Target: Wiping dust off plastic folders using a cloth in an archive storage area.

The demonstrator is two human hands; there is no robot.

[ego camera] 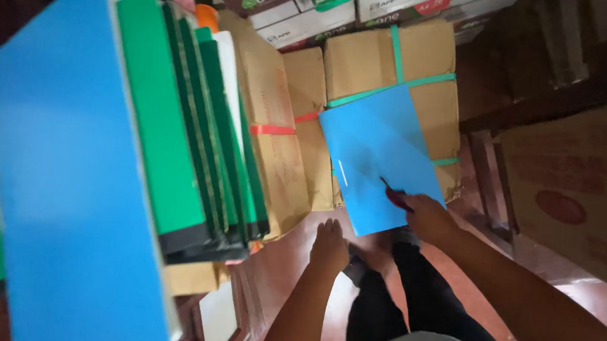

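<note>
We see the right hand closed on a red-handled tool lying on the blue sheet. The sheet extends from the fingers toward 11 o'clock, over a strapped cardboard box. The left hand, at 8 o'clock from the sheet, holds nothing, fingers loosely curled.

Dim indoor light with a warm cast; the upper right of the frame sinks into shadow. Motion blur softens everything, worst on the tall blue board at left. No glare.
</note>
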